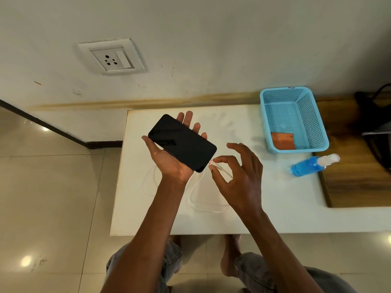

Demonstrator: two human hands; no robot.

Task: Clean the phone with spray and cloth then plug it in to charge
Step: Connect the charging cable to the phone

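Plugging step in hand, I judge. Left hand (169,163) cradles the black glass-faced phone (182,143) on its palm, fingers near straight, above the white bench's (264,208) left half. Right hand (239,176) pinches the white charging cable's plug (215,165) between thumb and forefinger, other fingers spread; tip just beside the phone's lower edge, whether seated I cannot tell. Next: line it up square, push. Blue plastic basket (296,98) at the far right corner bears a small mark, unreadable. Phone shows no brand.
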